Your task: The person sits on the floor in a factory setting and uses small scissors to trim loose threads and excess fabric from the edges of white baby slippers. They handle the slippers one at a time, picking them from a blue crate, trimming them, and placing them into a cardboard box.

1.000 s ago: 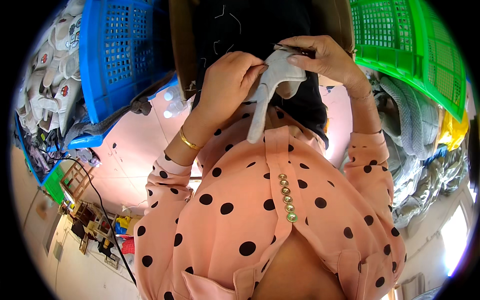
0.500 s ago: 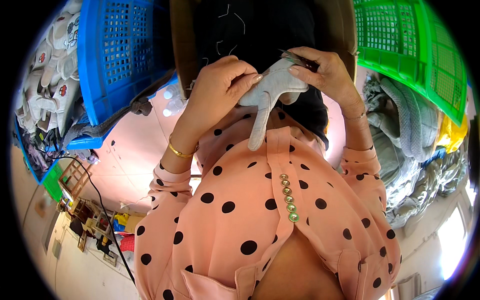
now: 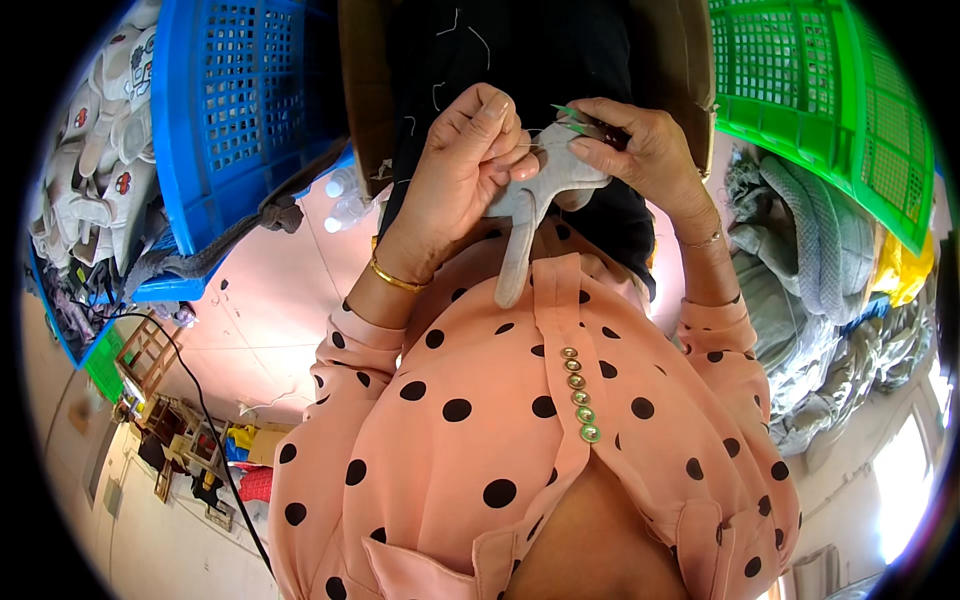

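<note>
A light grey fabric piece (image 3: 550,175) with a long, narrow finger-like part hanging down is held up in front of my dark-clothed lap. My right hand (image 3: 645,150) is closed around small thread snips (image 3: 600,128). Their pointed blades lie over the upper edge of the fabric, and my fingertips touch it there. At the fabric's left side my left hand (image 3: 470,150) is closed in a pinch. A thin pale thread (image 3: 532,143) runs from its fingers toward the fabric near the blades.
A blue plastic crate (image 3: 245,110) stands at the left, beside a pile of grey fabric pieces (image 3: 105,150) with small coloured patterns. On the right are a green crate (image 3: 790,90) and heaped grey fabric (image 3: 800,260). Loose threads lie on my dark lap (image 3: 510,50).
My left hand has let go of the fabric's left edge and turned upward, closing on a thread. The snips' blades have parted a little; the fabric stays nearly in place.
</note>
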Tool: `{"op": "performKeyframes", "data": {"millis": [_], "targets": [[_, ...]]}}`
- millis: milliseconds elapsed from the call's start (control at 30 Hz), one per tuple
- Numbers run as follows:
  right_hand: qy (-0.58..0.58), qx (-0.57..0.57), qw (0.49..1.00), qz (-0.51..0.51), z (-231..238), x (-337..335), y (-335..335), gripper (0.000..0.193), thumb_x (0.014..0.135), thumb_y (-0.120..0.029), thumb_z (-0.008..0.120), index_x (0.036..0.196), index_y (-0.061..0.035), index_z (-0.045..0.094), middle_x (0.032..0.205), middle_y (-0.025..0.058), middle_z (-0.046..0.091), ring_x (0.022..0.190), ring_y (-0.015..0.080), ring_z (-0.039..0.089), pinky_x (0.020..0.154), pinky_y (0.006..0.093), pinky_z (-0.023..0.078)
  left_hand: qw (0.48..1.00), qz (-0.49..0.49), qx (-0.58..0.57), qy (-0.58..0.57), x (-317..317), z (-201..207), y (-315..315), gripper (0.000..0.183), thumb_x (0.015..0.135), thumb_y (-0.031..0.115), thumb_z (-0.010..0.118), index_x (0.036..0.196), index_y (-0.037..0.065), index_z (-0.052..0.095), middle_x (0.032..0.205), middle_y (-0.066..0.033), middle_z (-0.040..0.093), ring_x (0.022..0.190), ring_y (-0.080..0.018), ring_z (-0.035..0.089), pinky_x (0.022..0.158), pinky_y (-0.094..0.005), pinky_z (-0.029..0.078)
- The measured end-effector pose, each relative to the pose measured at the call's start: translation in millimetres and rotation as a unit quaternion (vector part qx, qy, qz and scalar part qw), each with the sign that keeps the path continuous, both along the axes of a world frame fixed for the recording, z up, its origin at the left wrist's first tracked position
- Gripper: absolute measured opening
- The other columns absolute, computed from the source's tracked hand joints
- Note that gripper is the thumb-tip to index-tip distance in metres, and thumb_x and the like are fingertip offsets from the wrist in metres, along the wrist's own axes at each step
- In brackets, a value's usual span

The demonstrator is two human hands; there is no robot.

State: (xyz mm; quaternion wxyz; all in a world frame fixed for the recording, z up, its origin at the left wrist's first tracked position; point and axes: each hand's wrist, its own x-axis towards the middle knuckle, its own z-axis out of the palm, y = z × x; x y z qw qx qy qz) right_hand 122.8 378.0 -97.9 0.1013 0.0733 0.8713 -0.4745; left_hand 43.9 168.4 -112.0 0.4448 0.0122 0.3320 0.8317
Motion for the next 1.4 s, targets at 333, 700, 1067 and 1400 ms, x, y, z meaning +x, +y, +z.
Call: {"op": "performKeyframes", "data": {"millis": [333,700,1067,1400], "targets": [[0.038,-0.045,0.998,-0.023,-8.9,1.5,-0.2,0.039,0.080,-0.031,0.079,0.109,-0.0068,0.070,0.077,0.0103,0.069,0.061,0.0164,0.064,0.060,0.0252,0.051,0.809,-0.051,-0.348,0.471,5.5,13.6,-12.1,0.020,0.084,0.010,0.074,0.103,0.006,0.068,0.087,-0.0056,0.056,0.075,-0.0154,0.057,0.070,-0.0259,0.048],[0.056,-0.027,0.998,-0.003,-8.2,1.9,1.4,0.038,0.079,-0.030,0.079,0.109,-0.0075,0.070,0.081,0.0091,0.071,0.067,0.0181,0.067,0.063,0.0258,0.053,0.901,-0.132,-0.286,0.299,-0.9,8.1,-12.8,0.008,0.097,0.009,0.059,0.099,0.002,0.058,0.097,-0.0008,0.058,0.084,-0.0077,0.053,0.077,-0.0205,0.045],[0.021,-0.034,0.999,0.013,-6.7,-1.4,1.4,0.042,0.081,-0.026,0.078,0.114,-0.0025,0.067,0.088,0.0096,0.071,0.073,0.0138,0.065,0.069,0.0248,0.053,0.917,-0.102,-0.287,0.256,7.4,9.0,-11.7,0.008,0.097,0.010,0.061,0.101,0.004,0.058,0.095,0.0002,0.059,0.084,-0.0042,0.052,0.075,-0.0188,0.045],[0.083,0.005,0.997,0.001,-8.4,-1.1,-2.3,0.038,0.078,-0.035,0.078,0.105,-0.0081,0.071,0.077,0.0086,0.069,0.066,0.0237,0.067,0.060,0.0296,0.052,0.848,-0.104,-0.327,0.403,6.3,10.8,-14.1,0.008,0.098,0.008,0.057,0.097,0.000,0.054,0.093,-0.0049,0.060,0.081,-0.0092,0.054,0.072,-0.0231,0.046]]}}
